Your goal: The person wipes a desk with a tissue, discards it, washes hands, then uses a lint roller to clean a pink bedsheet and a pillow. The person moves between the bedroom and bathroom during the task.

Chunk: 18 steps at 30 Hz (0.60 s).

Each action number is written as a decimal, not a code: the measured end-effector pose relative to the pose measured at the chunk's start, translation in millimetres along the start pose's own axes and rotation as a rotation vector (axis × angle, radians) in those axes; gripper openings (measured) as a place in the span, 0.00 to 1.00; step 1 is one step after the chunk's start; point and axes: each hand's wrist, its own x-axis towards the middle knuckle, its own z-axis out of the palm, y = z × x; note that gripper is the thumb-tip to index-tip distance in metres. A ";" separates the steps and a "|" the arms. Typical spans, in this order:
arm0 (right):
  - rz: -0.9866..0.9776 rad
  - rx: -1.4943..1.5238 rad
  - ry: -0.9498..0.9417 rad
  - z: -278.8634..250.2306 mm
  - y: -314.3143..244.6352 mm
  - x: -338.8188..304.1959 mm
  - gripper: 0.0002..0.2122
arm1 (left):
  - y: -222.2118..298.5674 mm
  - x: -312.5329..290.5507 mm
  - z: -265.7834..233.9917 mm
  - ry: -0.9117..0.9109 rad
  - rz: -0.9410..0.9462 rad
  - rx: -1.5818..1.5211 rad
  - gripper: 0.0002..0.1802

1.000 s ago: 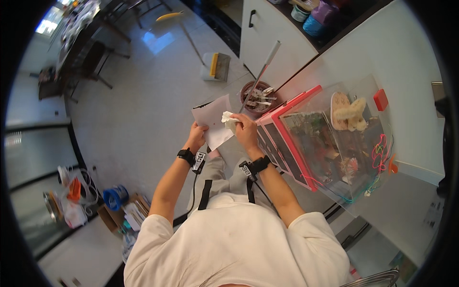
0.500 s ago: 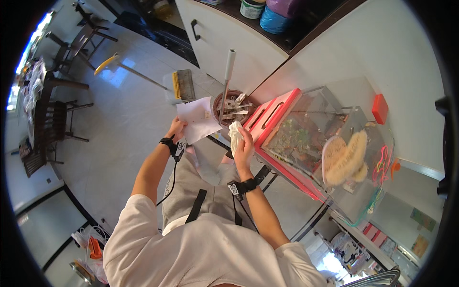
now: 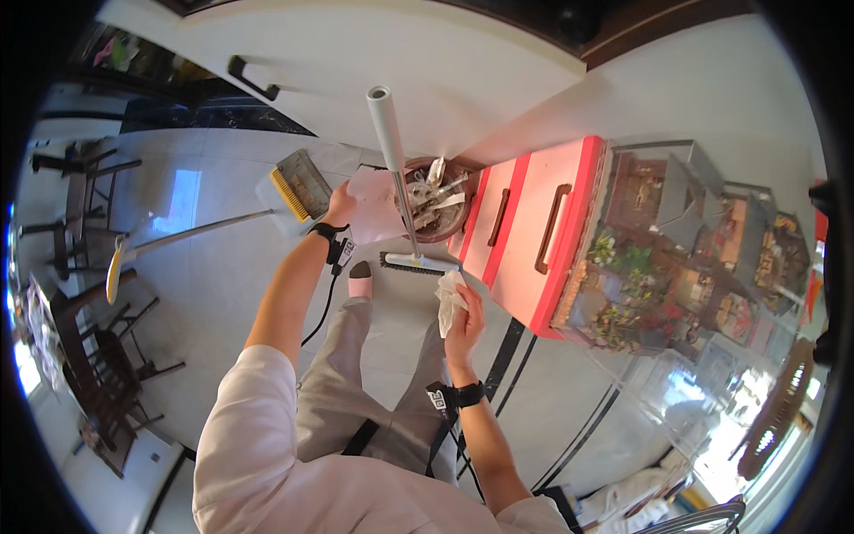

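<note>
My left hand [image 3: 338, 208] grips the edge of a white sheet of paper [image 3: 372, 214], its fingers partly hidden. The sheet's far edge reaches the near-left rim of a round brown bin [image 3: 467, 214] full of crumpled papers and wrappers. I cannot tell whether sheet and rim touch. My right hand [image 3: 465, 327] is closed around a crumpled white tissue [image 3: 450, 301], held nearer to me than the bin. A floor brush [image 3: 418, 262] with a white-gripped pole stands between me and the bin, its pole rising in front of the bin.
Pink drawers [image 3: 551, 218] stand right of the bin, beside a clear case with a miniature house [image 3: 685, 267]. Left of the bin lie a grey dustpan [image 3: 307, 182] with a yellow-edged brush and a long pole [image 3: 196, 233]. A white cabinet [image 3: 356, 53] stands behind; dark chairs [image 3: 111, 356] are far left.
My view has swung and come closer to the bin and drawers. The sheet in my left hand has tilted and moved in against the bin. The tissue stays in my right hand.
</note>
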 end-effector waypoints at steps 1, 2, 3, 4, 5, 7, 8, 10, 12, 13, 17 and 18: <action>0.024 0.011 0.027 4.3 5.4 -4.3 0.18 | 2.4 10.0 9.5 -0.008 0.041 0.093 0.26; 0.052 0.030 0.054 8.8 10.3 -8.2 0.18 | 3.6 18.6 20.4 -0.029 0.041 0.166 0.26; 0.061 -0.009 0.054 12.4 16.3 -10.5 0.19 | 1.7 28.3 32.2 -0.043 0.055 0.231 0.26; 0.069 -0.017 0.065 16.5 21.1 -13.6 0.19 | -0.2 36.7 41.1 -0.042 0.110 0.291 0.27; 0.078 -0.023 0.071 19.9 25.9 -16.4 0.19 | -3.6 43.7 50.4 -0.052 0.261 0.405 0.27; 0.090 -0.017 0.086 26.2 35.4 -19.1 0.19 | -6.4 57.4 69.8 -0.132 0.263 0.335 0.25; 0.096 -0.006 0.097 28.7 39.3 -20.3 0.18 | -6.8 59.6 75.1 -0.194 0.169 0.329 0.24; 0.112 0.007 0.109 31.6 45.2 -22.2 0.18 | -2.4 54.9 81.5 -0.263 0.231 0.270 0.22; 0.135 0.018 0.119 32.6 49.1 -23.0 0.18 | 12.8 46.7 87.3 -0.357 0.302 0.264 0.20; 0.131 0.011 0.118 32.9 50.4 -23.2 0.18 | 22.9 43.8 89.3 -0.402 0.385 0.278 0.19; 0.142 0.031 0.108 34.8 55.3 -19.7 0.18 | 53.8 36.3 89.6 -0.481 0.658 0.385 0.20; 0.162 0.050 0.104 35.0 56.1 -18.9 0.18 | 58.4 35.4 91.1 -0.497 0.679 0.398 0.21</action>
